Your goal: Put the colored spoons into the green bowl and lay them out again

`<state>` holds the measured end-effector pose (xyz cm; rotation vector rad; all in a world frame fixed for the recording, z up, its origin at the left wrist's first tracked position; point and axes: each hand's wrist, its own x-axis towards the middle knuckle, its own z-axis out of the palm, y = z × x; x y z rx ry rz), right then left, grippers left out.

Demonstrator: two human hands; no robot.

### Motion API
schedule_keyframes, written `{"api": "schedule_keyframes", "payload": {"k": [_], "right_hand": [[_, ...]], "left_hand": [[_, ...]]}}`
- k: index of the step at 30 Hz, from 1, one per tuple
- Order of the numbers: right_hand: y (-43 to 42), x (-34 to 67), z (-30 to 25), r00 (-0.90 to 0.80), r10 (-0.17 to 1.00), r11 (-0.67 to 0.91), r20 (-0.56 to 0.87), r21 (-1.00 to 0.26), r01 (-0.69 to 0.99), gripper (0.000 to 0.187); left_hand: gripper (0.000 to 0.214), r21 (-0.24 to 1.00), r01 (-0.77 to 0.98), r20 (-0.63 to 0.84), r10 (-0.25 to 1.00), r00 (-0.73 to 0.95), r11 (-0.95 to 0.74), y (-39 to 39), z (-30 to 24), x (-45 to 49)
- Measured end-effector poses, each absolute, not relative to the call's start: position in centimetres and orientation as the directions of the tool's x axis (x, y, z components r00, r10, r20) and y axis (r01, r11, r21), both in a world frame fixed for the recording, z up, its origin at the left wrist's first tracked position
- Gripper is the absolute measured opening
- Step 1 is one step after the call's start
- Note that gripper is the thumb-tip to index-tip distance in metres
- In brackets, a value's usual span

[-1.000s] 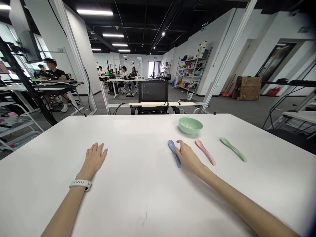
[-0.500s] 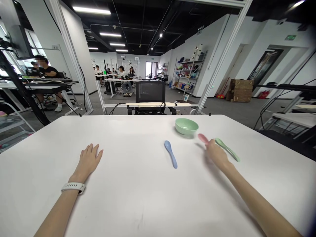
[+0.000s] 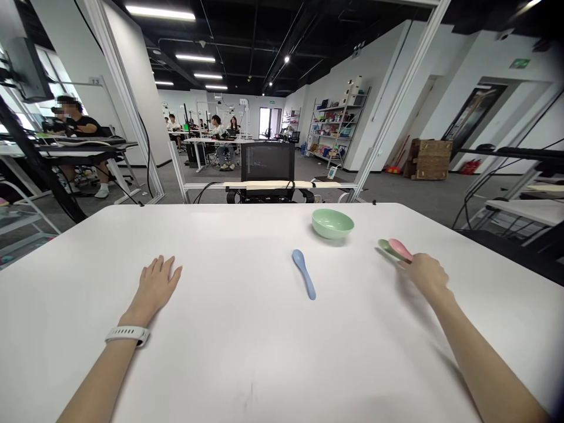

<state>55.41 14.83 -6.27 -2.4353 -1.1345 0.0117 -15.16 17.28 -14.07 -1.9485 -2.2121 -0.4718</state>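
Pink over green: the pink plastic spoon (image 3: 400,249) lies across the green plastic spoon (image 3: 385,245), both bunched in the right hand (image 3: 425,276) at about 2 o'clock from the wearer, on the white table (image 3: 247,352). The right fingers (image 3: 412,264) curl narrowly around the two handles, which they mostly hide, while the spoon bowls poke out towards 10 o'clock from the hand. The spoons touch each other, and their lower edges seem to rest near the tabletop, though I can't tell whether they touch it.

The left hand (image 3: 155,288) lies palm down at about 11 o'clock, its fingers fanned moderately wide on the bare tabletop and holding nothing. A white watch band (image 3: 127,335) circles that wrist.

Between the hands, at about 12:30, a blue spoon (image 3: 304,273) lies alone with its bowl towards the far edge. A pale green bowl (image 3: 332,224) stands upright near that edge at about 1 o'clock, well apart from the hands.

Beyond the table at 12 o'clock is a black monitor (image 3: 267,161). At 11 o'clock, a person in a black T-shirt (image 3: 81,123) sits at a desk.
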Motion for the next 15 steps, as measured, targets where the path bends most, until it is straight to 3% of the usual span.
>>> {"api": "schedule_keyframes", "payload": {"k": [2, 8, 15], "right_hand": [[14.8, 54.5, -5.8, 0.669, 0.732, -0.587, 0.129, -0.382, 0.714, 0.024], [14.6, 50.2, -5.5, 0.477, 0.866, -0.490, -0.149, -0.436, 0.755, 0.057], [14.4, 48.3, -7.2, 0.365, 0.917, -0.396, -0.162, -0.484, 0.780, 0.049]], "left_hand": [[0.078, 0.132, 0.985, 0.310, 0.940, -0.145, 0.108, 17.3, -14.0, -15.1], [0.084, 0.141, 0.982, 0.264, 0.952, -0.159, 0.125, 17.6, -14.2, -15.5], [0.085, 0.129, 0.981, 0.251, 0.953, -0.172, 0.143, 17.9, -14.6, -16.0]]}}
